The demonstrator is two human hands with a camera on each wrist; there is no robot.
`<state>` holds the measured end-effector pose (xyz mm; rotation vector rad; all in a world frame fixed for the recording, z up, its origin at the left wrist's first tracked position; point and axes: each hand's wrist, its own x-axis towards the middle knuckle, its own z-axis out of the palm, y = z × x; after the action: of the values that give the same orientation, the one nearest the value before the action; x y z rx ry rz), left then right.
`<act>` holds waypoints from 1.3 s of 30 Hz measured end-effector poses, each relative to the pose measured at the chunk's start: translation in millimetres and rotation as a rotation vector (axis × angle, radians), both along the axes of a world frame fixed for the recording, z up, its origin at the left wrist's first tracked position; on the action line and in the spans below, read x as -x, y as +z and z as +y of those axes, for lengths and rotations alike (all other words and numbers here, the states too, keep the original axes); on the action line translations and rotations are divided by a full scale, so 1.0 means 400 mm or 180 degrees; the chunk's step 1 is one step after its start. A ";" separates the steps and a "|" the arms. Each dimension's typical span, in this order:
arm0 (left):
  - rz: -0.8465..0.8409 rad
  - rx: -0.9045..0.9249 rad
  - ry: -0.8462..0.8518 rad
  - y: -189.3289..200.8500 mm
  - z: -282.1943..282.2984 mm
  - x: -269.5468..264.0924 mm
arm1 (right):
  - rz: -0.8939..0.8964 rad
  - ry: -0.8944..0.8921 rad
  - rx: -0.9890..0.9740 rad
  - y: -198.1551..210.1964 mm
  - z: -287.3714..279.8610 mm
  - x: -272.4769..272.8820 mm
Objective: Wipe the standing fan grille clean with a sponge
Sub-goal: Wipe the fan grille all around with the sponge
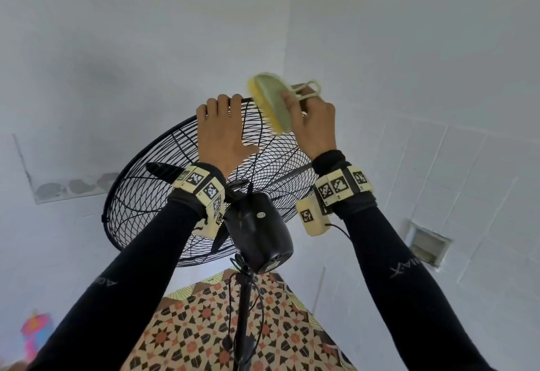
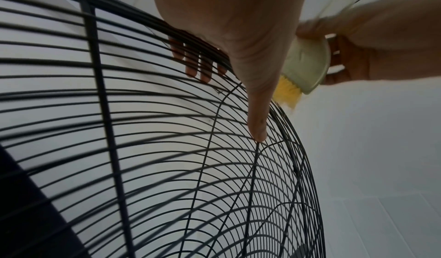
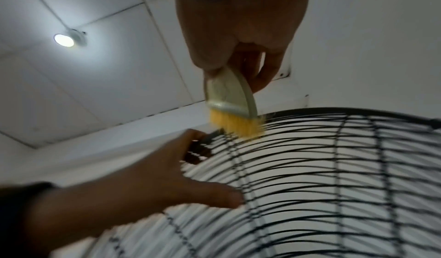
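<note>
The left hand (image 1: 223, 133) hooks its fingers over the top rim of the black fan grille (image 1: 152, 195), thumb on the wires. Just beside it, the right hand (image 1: 317, 125) grips a pale green brush (image 1: 273, 101), yellow bristles touching the rim.

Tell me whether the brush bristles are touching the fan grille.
Touching. The right wrist view shows the yellow bristles pressed into the grille wires near the top rim.

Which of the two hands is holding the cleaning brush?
The right hand grips the pale green brush with yellow bristles. The left hand holds no tool; its fingers hook over the fan grille rim.
</note>
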<state>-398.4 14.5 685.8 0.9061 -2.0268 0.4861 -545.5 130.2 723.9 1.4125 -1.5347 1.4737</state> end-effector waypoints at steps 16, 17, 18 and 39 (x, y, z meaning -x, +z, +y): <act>0.0042 -0.0036 -0.0039 -0.004 0.003 -0.005 | -0.1026 -0.0898 -0.0313 0.084 0.009 0.100; 0.0031 -0.0073 -0.0040 -0.003 0.006 -0.007 | -0.1119 -0.1259 -0.0578 0.081 0.006 0.119; 0.0022 -0.0101 -0.0035 0.000 0.009 -0.007 | -0.0990 -0.1358 -0.0755 0.073 -0.003 0.123; -0.0012 -0.0007 -0.0004 0.000 0.004 -0.006 | -0.0391 0.0211 0.0118 0.048 -0.013 -0.051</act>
<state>-396.1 16.0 685.8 0.9058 -2.0317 0.4851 -525.1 124.9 743.1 1.3861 -1.5385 1.6476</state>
